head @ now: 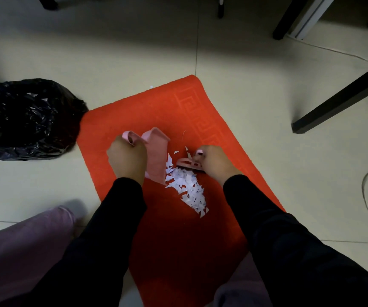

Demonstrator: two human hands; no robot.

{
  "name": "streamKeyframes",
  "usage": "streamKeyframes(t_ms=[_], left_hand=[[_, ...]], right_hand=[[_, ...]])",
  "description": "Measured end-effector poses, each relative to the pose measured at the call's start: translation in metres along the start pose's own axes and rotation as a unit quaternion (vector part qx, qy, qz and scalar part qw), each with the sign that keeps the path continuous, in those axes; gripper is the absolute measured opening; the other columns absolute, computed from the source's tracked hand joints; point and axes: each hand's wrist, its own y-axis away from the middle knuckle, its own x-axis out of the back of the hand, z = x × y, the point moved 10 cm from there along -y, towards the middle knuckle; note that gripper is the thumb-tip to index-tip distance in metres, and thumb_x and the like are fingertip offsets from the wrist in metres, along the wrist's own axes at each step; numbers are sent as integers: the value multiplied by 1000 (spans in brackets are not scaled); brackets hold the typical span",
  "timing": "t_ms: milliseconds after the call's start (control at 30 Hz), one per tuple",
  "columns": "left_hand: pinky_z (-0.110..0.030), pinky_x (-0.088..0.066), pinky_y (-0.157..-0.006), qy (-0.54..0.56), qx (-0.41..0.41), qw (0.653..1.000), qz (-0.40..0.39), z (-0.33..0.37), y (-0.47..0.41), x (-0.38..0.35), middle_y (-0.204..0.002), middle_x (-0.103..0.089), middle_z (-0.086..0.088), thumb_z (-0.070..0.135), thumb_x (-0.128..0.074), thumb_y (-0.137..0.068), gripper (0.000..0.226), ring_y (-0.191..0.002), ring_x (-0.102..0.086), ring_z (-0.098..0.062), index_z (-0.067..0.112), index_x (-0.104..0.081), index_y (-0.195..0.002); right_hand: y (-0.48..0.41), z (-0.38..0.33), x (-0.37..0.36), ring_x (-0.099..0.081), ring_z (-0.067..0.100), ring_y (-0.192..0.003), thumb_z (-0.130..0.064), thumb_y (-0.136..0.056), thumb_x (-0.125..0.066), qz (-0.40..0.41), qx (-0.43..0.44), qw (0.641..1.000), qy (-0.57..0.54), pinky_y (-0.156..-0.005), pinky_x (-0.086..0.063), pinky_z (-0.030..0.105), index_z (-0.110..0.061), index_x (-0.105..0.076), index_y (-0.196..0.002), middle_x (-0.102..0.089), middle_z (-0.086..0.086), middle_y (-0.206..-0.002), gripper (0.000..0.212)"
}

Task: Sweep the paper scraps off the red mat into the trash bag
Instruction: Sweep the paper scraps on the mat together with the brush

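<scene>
Left hand (126,159): is gripping the handle of a pink dustpan (156,156), fingers curled round it, back of the hand facing the camera.
Dustpan: is standing tilted on the mat, its long edge touching the left side of the scrap heap.
Right hand (215,161): is clenching round the top of a small pink brush (188,165), knuckles up.
Brush: is pressing its bristles down at the far end of the heap, just right of the dustpan.
Paper scraps (189,187): are lying in 1 white heap on the mat, between the 2 hands and trailing back toward the person; a few loose bits are lying just beyond the brush.
Red mat (156,107): is lying flat and at an angle on the pale tiled floor (134,52), a key-pattern border running along its right side.
Trash bag (25,118): black and crumpled, is sitting on the floor to the left, just at the mat's far-left corner, well apart from the heap.
Sleeves: 2 black ones are covering both forearms.
Surroundings: a dark furniture leg (342,98) is standing to the right, a thin cable (365,196) is curving near it, and a purple trouser leg (23,240) is showing at lower left.
</scene>
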Motion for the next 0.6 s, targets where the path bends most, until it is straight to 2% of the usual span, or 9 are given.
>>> streamKeyframes(t_ms=[67,200,300,367,467,533,600], left_hand=[[-32,-37,-62,2,-6,1000,1,2,3,3,-72,-56,-16,12,-41,-90,23,-68,-49,-27,3,-51,-72],[-33,-40,-61,2,-2,1000,-5,3,6,5,-77,-61,-19,14,-40,-91,27,-69,-53,-29,-2,-56,-77],[-35,-44,-62,5,-2,1000,-7,4,7,6,-76,-62,-18,16,-39,-92,30,-71,-56,-32,-5,-58,-80],[-31,-35,-60,-6,1,1000,-6,5,6,9,-66,-53,-10,16,-39,-93,28,-68,-50,-28,-2,-53,-77],[-29,-29,-60,-20,-1,1000,0,5,4,12,-60,-44,-4,16,-38,-94,27,-66,-45,-24,1,-49,-74],[-27,-29,-61,-20,-5,1000,2,4,3,13,-65,-48,-8,15,-39,-93,28,-68,-46,-25,-1,-51,-75],[-24,-27,-59,-19,-2,1000,4,2,-1,12,-61,-47,-4,15,-39,-93,27,-67,-46,-24,0,-53,-75]], right_hand=[[5,-1,12,-51,20,-77,-7,-95,-45,22,3,1000,-11,-59,-37,25,1,-65,-100,-59,12,-90,22],[11,-6,25,-55,23,-84,-10,-96,-46,52,13,998,-37,-67,-36,24,0,-65,-102,-63,15,-100,22],[13,-5,24,-53,21,-81,-11,-96,-47,60,10,997,-49,-65,-34,22,-1,-64,-102,-64,16,-102,21],[14,-5,24,-55,23,-81,-11,-96,-47,65,11,996,-53,-60,-37,24,-1,-64,-101,-64,17,-102,21],[11,-3,25,-52,20,-75,-12,-95,-48,76,9,995,-67,-52,-34,14,-1,-65,-101,-65,17,-98,20],[9,1,28,-52,21,-76,-12,-95,-49,88,5,993,-76,-51,-33,18,-2,-65,-100,-65,17,-97,20],[1,2,31,-55,24,-83,-11,-94,-50,105,9,992,-73,-57,-30,26,-3,-66,-99,-66,18,-98,19]])
